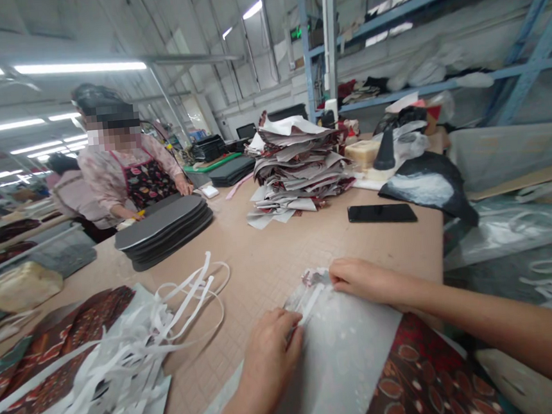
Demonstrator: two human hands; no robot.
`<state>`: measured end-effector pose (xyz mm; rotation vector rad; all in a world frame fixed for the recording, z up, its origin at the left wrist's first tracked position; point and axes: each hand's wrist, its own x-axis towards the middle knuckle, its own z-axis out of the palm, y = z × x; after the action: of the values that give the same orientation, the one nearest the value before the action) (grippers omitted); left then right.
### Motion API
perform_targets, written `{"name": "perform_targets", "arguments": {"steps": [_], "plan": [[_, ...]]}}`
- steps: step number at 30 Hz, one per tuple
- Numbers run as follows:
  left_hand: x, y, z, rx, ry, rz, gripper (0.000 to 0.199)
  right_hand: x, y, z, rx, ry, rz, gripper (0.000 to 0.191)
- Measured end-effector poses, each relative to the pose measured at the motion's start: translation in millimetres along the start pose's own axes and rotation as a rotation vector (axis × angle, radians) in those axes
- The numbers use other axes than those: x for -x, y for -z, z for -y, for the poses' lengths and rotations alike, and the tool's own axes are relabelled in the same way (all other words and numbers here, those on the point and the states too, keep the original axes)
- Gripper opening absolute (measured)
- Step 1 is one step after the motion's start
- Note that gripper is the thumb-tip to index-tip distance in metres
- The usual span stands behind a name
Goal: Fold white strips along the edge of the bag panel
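left hand [271, 346]: touches grey-backed fabric [348, 342], cannot tell grip | right hand [362, 281]: grip pinches its far edge | black smartphone [381, 214]: on desk [271, 259], beyond

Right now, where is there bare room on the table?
Bare tabletop lies between the dark panel stack, the cloth pile and the left hand; another patch separates the phone from the right hand. The near left is crowded with white strips.

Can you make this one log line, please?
left hand: touching pale-backed printed fabric | right hand: curled at fabric's far edge | white strip: on fabric, between hands | black phone: on table
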<state>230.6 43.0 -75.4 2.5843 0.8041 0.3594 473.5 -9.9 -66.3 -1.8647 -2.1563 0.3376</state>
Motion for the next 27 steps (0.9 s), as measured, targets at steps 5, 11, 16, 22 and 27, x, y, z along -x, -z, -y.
{"name": "perform_targets", "arguments": {"steps": [5,11,16,22,27], "plan": [[-0.3,-2.5,-0.9,0.02,-0.008,-0.01,0.022,-2.1,2.5,11.8,0.137,-0.054,0.053,0.014],[-1.9,-3.1,-3.1,0.014,0.009,-0.029,0.022,-0.7,19.3,12.9,-0.015,-0.079,0.057,0.009],[-9.2,-4.0,-6.8,0.039,0.041,-0.043,0.021,-20.0,13.6,7.5,-0.482,-0.137,0.169,0.022],[-22.4,-9.7,-7.3,0.085,0.071,-0.121,0.022,-32.7,-6.7,2.1,-0.737,0.043,0.105,0.032],[-35.1,-18.2,-11.6,-0.015,0.097,-0.142,0.013,-28.1,-12.2,-1.9,-0.81,0.101,0.064,0.033]]}}
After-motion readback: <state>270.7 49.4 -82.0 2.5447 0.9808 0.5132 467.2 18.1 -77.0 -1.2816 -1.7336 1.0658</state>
